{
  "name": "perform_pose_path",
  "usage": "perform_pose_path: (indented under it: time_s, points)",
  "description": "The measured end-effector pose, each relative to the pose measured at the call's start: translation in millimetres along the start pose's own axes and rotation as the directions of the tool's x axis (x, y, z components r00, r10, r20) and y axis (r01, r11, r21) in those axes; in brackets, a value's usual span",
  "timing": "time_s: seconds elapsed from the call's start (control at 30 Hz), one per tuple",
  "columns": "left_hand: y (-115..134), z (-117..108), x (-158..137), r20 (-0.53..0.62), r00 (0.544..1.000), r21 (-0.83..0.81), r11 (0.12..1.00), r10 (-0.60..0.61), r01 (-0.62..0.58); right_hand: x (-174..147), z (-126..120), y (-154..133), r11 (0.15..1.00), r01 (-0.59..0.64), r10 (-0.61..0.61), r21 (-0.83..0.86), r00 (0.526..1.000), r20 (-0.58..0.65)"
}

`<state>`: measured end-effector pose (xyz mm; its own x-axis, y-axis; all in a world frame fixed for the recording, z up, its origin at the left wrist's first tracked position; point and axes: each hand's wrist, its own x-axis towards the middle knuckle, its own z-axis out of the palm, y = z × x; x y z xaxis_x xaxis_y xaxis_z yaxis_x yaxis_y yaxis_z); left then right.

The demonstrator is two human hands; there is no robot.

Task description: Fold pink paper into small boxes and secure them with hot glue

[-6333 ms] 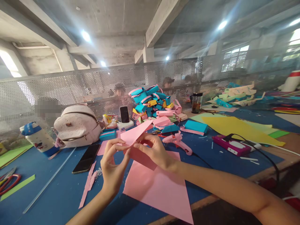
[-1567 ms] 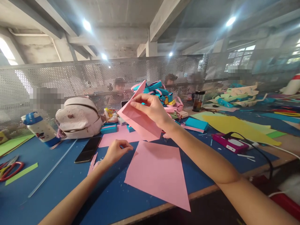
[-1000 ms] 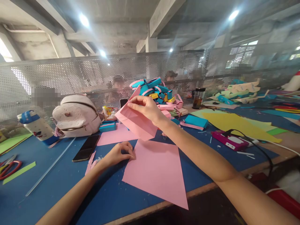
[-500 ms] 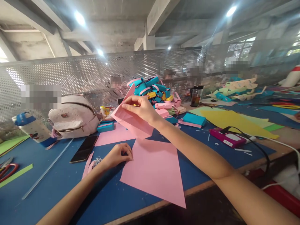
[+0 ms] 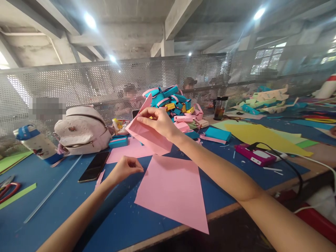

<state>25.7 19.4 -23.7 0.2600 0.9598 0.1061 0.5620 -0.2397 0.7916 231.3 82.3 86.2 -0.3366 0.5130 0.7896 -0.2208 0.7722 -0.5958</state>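
Note:
My right hand (image 5: 159, 120) is raised over the table, pinching a folded piece of pink paper (image 5: 154, 141) that hangs below the fingers. Under it, a large pink sheet (image 5: 174, 192) lies flat, its near corner jutting past the table edge. Just left of that sheet hovers my left hand (image 5: 127, 168), thumb and fingertips pressed together; whatever is in the pinch is too small to make out. Another pink sheet (image 5: 120, 154) lies behind my left hand. A narrow pink strip (image 5: 99, 179) is beside my left wrist.
A phone (image 5: 93, 167), pale backpack (image 5: 82, 131) and bottle (image 5: 39, 145) stand left, with scissors (image 5: 10, 190) at the edge. Behind is a heap of folded blue, pink and yellow paper pieces (image 5: 172, 99). Right are yellow sheets (image 5: 262, 136) and a magenta box with a cable (image 5: 254, 154).
My left hand has pulled back up and left, away from the edge of the flat pink sheet. My right hand and its folded paper have hardly moved.

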Motion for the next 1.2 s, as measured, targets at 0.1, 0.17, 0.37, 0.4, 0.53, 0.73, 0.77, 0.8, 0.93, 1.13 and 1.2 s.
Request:
perform_pose_path:
  time_s: [0.1, 0.17, 0.37, 0.4, 0.53, 0.73, 0.77, 0.8, 0.93, 1.13, 1.2]
  points:
    - [3, 9, -3, 0.066, 0.997, 0.151, 0.987, 0.038, -0.048, 0, 0, -1, 1.000, 0.012, -0.012, -0.008, 1.000, 0.000]
    - [3, 15, -4, 0.072, 0.997, 0.202, 0.978, 0.039, -0.053, 0, 0, -1, 1.000, 0.013, -0.013, -0.016, 1.000, -0.002]
    - [0, 23, -4, 0.042, 0.999, 0.264, 0.964, 0.017, -0.027, -1, 0, -2, 1.000, 0.003, -0.003, -0.031, 1.000, 0.001]
    - [-1, 23, -4, 0.039, 0.999, 0.269, 0.963, 0.016, -0.026, -1, 0, -2, 1.000, 0.001, -0.001, -0.029, 1.000, 0.002]
    - [-4, 23, -4, 0.043, 0.999, 0.303, 0.953, 0.010, -0.023, -1, 1, -2, 1.000, 0.011, -0.011, -0.021, 1.000, 0.006]
    - [-1, 24, -6, 0.084, 0.996, 0.331, 0.943, 0.016, -0.043, 0, 0, -2, 1.000, -0.002, 0.002, -0.009, 1.000, 0.007]
    - [1, 25, -7, 0.082, 0.996, 0.308, 0.950, 0.021, -0.046, 0, 0, -2, 1.000, -0.008, 0.008, -0.013, 1.000, 0.006]
    - [2, 25, -7, 0.076, 0.997, 0.276, 0.960, 0.029, -0.049, 0, 0, -2, 1.000, -0.011, 0.011, -0.015, 1.000, 0.006]
    - [3, 20, -6, 0.028, 0.998, 0.137, 0.989, 0.050, -0.053, 0, 0, -4, 1.000, -0.009, 0.009, -0.028, 1.000, 0.003]
    - [-4, 6, 2, -0.048, 0.998, -0.021, 0.999, 0.044, -0.045, 1, -2, -3, 0.999, 0.003, -0.004, -0.052, 1.000, -0.019]
    - [-5, 6, 2, -0.068, 0.997, -0.053, 0.998, 0.034, -0.037, 1, -2, -2, 0.999, 0.007, -0.007, -0.045, 1.000, -0.014]
